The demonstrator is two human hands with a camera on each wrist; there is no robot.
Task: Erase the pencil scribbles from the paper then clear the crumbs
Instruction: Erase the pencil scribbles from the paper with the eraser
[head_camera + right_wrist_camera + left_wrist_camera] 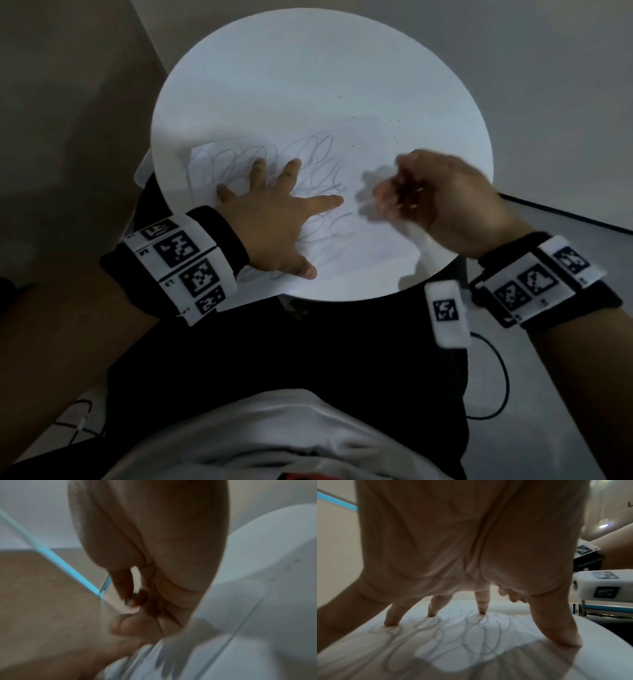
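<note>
A white paper (359, 246) with grey pencil scribbles (318, 171) lies on the near half of a round white table (308, 68). My left hand (281, 192) presses flat on the paper's left part with its fingers spread; in the left wrist view the fingertips (482, 612) stand on the scribbled sheet (471, 649). My right hand (394, 195) is motion-blurred just above the paper's right part, its fingers curled toward the thumb. The right wrist view shows those curled fingers (135, 601) blurred, and I cannot make out whether they hold anything. Dark crumbs (397, 137) dot the table beyond the right hand.
The table's near edge (342, 299) sits just over my lap. A black cable (500, 377) loops on the floor at the right. A beige wall stands close on the left, grey floor to the right.
</note>
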